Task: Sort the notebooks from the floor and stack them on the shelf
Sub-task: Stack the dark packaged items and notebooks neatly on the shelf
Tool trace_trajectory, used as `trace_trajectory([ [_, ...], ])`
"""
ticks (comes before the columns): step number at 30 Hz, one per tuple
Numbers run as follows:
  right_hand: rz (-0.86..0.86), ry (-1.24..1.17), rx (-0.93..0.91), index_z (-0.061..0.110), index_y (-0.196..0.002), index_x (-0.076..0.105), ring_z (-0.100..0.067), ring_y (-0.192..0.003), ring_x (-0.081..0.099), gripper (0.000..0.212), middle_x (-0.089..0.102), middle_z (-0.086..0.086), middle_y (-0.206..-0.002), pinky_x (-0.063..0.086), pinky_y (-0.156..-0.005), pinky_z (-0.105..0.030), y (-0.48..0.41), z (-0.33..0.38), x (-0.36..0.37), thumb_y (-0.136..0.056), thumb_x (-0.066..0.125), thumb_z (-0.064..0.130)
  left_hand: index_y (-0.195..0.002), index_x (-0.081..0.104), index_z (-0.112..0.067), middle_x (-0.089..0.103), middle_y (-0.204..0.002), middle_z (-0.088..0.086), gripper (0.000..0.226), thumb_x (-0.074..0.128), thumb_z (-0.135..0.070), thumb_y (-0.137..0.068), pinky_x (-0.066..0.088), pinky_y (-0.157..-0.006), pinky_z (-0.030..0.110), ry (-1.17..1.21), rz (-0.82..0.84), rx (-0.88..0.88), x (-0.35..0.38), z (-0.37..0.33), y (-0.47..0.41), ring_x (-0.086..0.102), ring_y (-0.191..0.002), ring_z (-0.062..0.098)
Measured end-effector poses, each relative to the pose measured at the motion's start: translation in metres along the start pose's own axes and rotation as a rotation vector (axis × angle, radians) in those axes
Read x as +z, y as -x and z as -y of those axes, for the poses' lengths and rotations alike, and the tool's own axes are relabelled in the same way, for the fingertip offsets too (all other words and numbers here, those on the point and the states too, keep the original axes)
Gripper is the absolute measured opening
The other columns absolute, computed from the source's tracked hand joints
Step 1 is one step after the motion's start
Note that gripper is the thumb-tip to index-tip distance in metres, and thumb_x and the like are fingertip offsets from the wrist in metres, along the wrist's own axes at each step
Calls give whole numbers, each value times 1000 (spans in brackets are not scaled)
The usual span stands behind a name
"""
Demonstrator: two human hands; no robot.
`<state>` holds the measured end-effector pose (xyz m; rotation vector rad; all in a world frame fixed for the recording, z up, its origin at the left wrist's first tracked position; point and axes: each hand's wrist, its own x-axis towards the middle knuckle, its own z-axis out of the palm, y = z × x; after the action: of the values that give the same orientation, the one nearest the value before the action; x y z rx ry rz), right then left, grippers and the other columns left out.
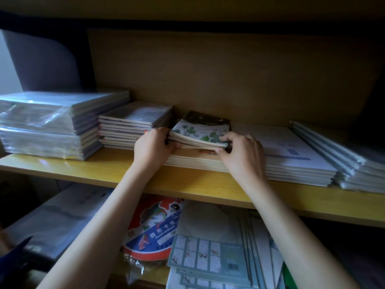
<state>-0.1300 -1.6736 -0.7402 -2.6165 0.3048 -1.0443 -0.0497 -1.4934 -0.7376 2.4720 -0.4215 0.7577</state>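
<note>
Setting a small batch of notebooks (198, 133) down onto a low pile (195, 160) on the shelf (116, 174); judged to be the placing step, nearly finished. Left hand (153, 146) clamped on the batch's near-left corner, fingers curled over the top, thumb tucked underneath. Right hand (241, 151) pinching the near-right corner the same way, fingertips (224, 139) on the leaf-printed cover, thumb below. Batch sagging a little between the two grips, near edge lifted off the pile, far edge apparently resting on it already, though not clear enough to be sure.

Next move, by the look of it: lower the near edge, slide both thumbs out from underneath without dragging the lower books, then square the edges against the pile.

Relative to the grip: pile directly beneath both hands; taller stack of thin books (129, 126) just beyond the left knuckles, close enough to snag; wrapped bundles (52, 124) farther out on that side; white flat stack (291, 155) touching or just beside the right hand's outer edge; more wrapped packs (354, 163) past that. Lower shelf stock (206, 253) well below both wrists, not involved.
</note>
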Motion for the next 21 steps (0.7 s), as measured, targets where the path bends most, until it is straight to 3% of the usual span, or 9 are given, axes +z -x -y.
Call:
trace_trajectory([
  [4, -49, 77, 13, 29, -116, 63, -23, -99, 56, 31, 68, -5, -104, 37, -81, -32, 1, 6, 0, -85, 65, 31, -118, 61, -25, 68, -106, 6, 39, 64, -43, -83, 41, -68, 31, -123, 44, 27, -4, -4, -8, 61, -99, 31],
  [8, 54, 91, 33, 26, -114, 63, -24, -103, 56, 31, 68, -3, -109, 32, -82, -33, -13, 11, -1, -84, 68, 23, -115, 61, -23, 66, -106, 7, 37, 65, -40, -83, 37, -66, 32, -135, 67, -8, -3, -9, -13, 61, -98, 32],
  [12, 169, 28, 0, 22, -107, 66, -25, -106, 56, 26, 66, -2, -113, 38, -87, -33, -24, 4, -6, -81, 71, 21, -114, 61, -20, 67, -105, 7, 37, 64, -40, -83, 37, -66, 29, -83, 12, 51, -2, -1, -6, 61, -96, 32],
  [15, 165, 7, -32, 23, -107, 65, -24, -105, 56, 24, 66, -1, -112, 41, -88, -33, -22, -1, -7, -83, 68, 22, -111, 64, -20, 69, -103, 5, 37, 67, -41, -80, 40, -67, 30, -21, -26, 72, 0, 4, -4, 63, -92, 29],
  [21, 236, -38, 13, 25, -109, 60, -23, -106, 56, 26, 63, -2, -117, 39, -81, -28, -24, -2, -7, -87, 60, 11, -107, 67, -12, 71, -98, 7, 42, 76, -34, -73, 53, -78, 38, 139, -67, -9, 1, 2, 2, 65, -92, 25],
])
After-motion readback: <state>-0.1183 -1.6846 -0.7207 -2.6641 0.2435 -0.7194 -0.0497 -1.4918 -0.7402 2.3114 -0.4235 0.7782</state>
